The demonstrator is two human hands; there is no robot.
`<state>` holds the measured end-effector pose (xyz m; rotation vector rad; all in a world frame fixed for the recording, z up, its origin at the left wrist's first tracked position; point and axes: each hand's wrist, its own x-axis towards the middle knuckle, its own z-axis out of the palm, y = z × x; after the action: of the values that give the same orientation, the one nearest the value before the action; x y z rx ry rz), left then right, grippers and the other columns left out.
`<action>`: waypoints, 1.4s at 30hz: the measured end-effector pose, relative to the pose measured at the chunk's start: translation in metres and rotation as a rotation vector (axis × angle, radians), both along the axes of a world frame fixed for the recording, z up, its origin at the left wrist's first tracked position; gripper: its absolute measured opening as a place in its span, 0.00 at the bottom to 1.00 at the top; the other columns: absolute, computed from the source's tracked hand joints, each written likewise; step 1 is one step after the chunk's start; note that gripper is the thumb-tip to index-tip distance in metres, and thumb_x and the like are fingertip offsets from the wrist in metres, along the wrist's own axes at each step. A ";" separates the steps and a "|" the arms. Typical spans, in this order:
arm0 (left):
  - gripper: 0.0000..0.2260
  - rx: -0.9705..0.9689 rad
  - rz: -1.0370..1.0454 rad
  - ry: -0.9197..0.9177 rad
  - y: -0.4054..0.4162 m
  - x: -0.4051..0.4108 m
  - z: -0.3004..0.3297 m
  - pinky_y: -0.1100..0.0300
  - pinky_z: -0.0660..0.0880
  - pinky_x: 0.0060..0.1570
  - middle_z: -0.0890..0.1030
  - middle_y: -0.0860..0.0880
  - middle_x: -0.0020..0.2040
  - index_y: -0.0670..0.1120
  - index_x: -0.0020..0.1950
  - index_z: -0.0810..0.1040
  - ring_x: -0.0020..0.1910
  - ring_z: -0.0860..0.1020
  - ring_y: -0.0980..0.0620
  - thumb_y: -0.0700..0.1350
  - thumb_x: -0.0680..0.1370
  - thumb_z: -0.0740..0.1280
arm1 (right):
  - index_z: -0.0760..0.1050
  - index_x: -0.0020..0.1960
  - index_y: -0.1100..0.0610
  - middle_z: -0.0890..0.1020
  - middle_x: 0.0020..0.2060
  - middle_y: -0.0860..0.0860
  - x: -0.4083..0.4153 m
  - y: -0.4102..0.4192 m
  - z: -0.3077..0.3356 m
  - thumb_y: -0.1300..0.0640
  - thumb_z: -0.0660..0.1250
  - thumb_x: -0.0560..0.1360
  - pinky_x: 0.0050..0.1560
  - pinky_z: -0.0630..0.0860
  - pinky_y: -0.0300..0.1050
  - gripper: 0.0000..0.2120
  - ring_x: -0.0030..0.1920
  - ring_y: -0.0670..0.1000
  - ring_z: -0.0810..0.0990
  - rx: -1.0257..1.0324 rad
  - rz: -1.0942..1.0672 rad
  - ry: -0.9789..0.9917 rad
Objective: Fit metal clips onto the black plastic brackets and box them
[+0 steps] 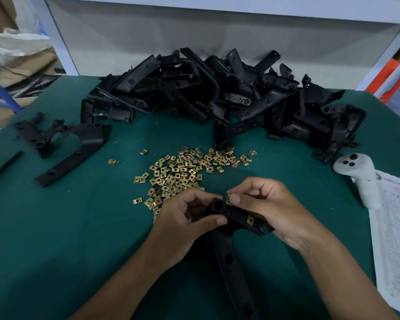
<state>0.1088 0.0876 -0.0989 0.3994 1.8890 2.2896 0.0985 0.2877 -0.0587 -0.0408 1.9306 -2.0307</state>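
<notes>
A: Item one, bracket in hand (231, 227). Black plastic, long arm running down toward 6 o'clock, head end held up between both hands near the centre of the green table (56, 227). Why so close in?

B: Judged: the head end is where the clips seat, so it is raised and turned to face the person. Left hand (183, 218) has its fingers curled round the head from 9 o'clock, thumb across the front, steadying it.

A: Item two, right hand (263, 204).

B: Curled on the bracket from 3 o'clock, thumb and forefinger pinching a metal clip (229, 199) at the top edge of the head. It looks part-way onto that edge; how deep it sits cannot be told. A fitted clip (250, 220) already shows on the bracket's face, lower right.

A: Item three, stock.

B: Loose clips (183, 172), brass-coloured, spread just beyond the hands at 12 o'clock, within easy reach, presumably for that reason. Heap of brackets (217, 95) behind them, far 12 o'clock. One separate bracket (79, 144) lies apart at 10 o'clock; whether it is finished cannot be told.

A: Sundries?

B: White controller (358, 176) at 3 o'clock, resting partly on a printed sheet (395, 239). No box in view.
</notes>
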 end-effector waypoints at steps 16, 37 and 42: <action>0.12 -0.038 0.042 0.033 0.000 -0.002 -0.005 0.65 0.79 0.48 0.86 0.51 0.47 0.56 0.50 0.84 0.47 0.84 0.55 0.50 0.68 0.78 | 0.86 0.50 0.50 0.87 0.46 0.53 -0.001 0.002 -0.001 0.42 0.71 0.73 0.47 0.79 0.38 0.14 0.47 0.50 0.86 0.140 0.020 0.109; 0.11 -0.033 0.202 0.027 -0.003 -0.007 -0.008 0.65 0.79 0.45 0.85 0.50 0.44 0.50 0.49 0.82 0.44 0.83 0.55 0.47 0.70 0.80 | 0.78 0.64 0.38 0.83 0.56 0.41 0.000 0.019 0.003 0.41 0.75 0.71 0.54 0.73 0.34 0.22 0.56 0.41 0.81 0.349 0.219 0.219; 0.15 -0.051 0.315 0.029 -0.003 -0.001 -0.001 0.69 0.77 0.42 0.85 0.53 0.42 0.43 0.49 0.80 0.40 0.82 0.59 0.47 0.66 0.75 | 0.81 0.48 0.38 0.82 0.40 0.42 0.018 0.035 0.023 0.38 0.71 0.69 0.41 0.74 0.40 0.10 0.41 0.44 0.81 0.645 -0.106 0.496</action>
<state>0.1080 0.0846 -0.1004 0.1361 2.1541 2.4271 0.1162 0.3227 -0.0353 -0.3145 2.8660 -1.4432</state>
